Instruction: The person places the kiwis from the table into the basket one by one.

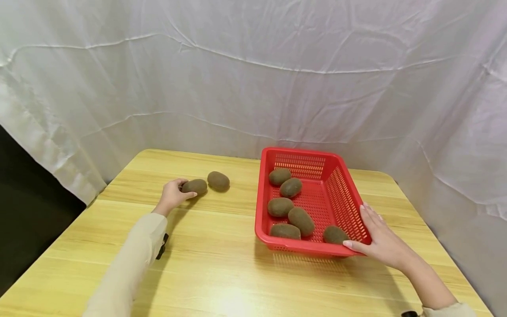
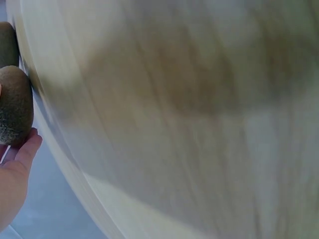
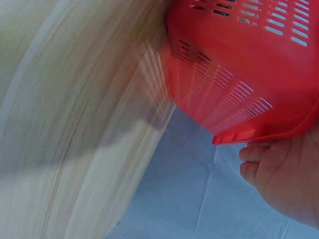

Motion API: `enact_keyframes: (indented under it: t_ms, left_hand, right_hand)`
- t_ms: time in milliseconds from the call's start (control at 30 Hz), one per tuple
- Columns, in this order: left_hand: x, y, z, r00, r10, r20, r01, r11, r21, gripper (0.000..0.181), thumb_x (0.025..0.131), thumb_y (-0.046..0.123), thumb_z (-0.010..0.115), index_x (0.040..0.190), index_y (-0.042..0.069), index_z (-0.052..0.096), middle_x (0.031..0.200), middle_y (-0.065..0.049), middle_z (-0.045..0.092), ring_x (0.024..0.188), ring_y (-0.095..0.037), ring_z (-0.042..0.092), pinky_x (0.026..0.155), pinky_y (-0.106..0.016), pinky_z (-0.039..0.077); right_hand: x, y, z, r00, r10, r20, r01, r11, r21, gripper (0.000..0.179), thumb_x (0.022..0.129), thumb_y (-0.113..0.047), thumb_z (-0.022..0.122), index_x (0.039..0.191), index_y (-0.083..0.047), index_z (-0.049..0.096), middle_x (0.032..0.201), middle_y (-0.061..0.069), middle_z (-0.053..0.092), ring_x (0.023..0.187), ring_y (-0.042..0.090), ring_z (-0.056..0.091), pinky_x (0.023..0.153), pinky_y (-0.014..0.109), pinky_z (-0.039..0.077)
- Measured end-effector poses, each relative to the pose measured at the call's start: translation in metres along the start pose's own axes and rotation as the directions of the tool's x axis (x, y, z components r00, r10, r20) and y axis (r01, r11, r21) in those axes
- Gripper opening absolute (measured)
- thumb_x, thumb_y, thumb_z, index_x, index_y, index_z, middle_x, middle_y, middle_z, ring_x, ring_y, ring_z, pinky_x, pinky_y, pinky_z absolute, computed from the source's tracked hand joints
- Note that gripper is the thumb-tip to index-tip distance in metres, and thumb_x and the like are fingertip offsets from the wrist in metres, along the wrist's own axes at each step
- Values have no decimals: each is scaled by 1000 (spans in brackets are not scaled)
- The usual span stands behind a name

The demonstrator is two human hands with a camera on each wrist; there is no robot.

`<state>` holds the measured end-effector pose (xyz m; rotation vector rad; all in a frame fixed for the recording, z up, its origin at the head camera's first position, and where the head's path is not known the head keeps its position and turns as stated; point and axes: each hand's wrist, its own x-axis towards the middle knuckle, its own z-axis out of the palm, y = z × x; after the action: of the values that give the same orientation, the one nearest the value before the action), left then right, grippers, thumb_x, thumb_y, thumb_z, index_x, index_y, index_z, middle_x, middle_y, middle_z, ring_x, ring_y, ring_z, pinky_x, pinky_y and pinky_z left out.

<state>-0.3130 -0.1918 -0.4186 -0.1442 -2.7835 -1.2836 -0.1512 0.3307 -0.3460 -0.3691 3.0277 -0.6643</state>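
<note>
On the left of the table, my left hand [image 1: 174, 194] holds a brown kiwi [image 1: 194, 187] between thumb and fingers. A second kiwi [image 1: 218, 181] lies just beyond it to the right. The held kiwi [image 2: 15, 105] and part of the hand [image 2: 15, 174] show at the left edge of the left wrist view. My right hand [image 1: 382, 240] grips the near right corner of a red plastic basket [image 1: 259, 211], thumb over the rim and fingers along the outer side. Several kiwis [image 1: 301, 221] lie inside the basket, mostly along its left side.
The light wooden table [image 1: 222, 268] carries everything. White cloth [image 1: 237, 88] hangs behind the table and at its sides. A dark area [image 1: 31, 211] shows beyond the left edge. The basket's slotted side [image 3: 219, 89] faces the right wrist camera.
</note>
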Motion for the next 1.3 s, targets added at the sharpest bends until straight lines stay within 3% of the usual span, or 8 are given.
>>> enact_keyframes:
  t_ms: [100, 333, 633, 933, 1300]
  left_hand:
    - [-1, 1, 1, 1000, 7, 4, -7, 1000, -1, 56, 83, 15, 68, 128, -10, 46, 126, -30, 52, 113, -41, 53, 92, -47, 49]
    - [-3, 6, -1, 1000, -6, -2, 6, 1000, -24, 55, 83, 16, 69, 128, -8, 48, 126, -29, 52, 114, -40, 51, 93, -47, 48]
    - [-8, 11, -1, 1000, 24, 11, -23, 999, -36, 56, 82, 20, 70, 127, -7, 49, 125, -27, 54, 113, -39, 54, 92, -45, 49]
    - [-12, 21, 7, 999, 45, 15, -43, 993, -113, 54, 82, 19, 71, 126, -6, 51, 124, -26, 55, 113, -37, 55, 89, -41, 52]
    - [-19, 36, 16, 999, 41, 27, -36, 986, -165, 53, 81, 20, 72, 125, -3, 54, 123, -22, 57, 111, -34, 57, 87, -39, 53]
  right_hand:
    - [0, 0, -1, 1000, -2, -1, 2, 1000, -2, 105, 81, -47, 64, 147, 5, 1, 153, 28, 1, 139, 46, 6, 118, 45, -9]
    - [0, 0, 0, 1000, -5, -3, 5, 1000, -3, 105, 81, -47, 64, 147, 5, 1, 153, 28, 1, 139, 46, 6, 117, 36, -12]
    - [0, 0, -1, 1000, 4, 5, -4, 1000, 9, 105, 81, -47, 64, 147, 4, 0, 153, 27, 0, 140, 45, 5, 118, 42, -10]
    - [0, 1, -1, 1000, 4, 5, -5, 1000, 9, 105, 81, -47, 64, 147, 4, -1, 153, 28, 0, 140, 46, 5, 117, 43, -10]
    - [1, 0, -1, 1000, -3, -2, 3, 997, -78, 104, 81, -51, 62, 146, 6, 4, 152, 30, 6, 139, 47, 9, 118, 40, -9]
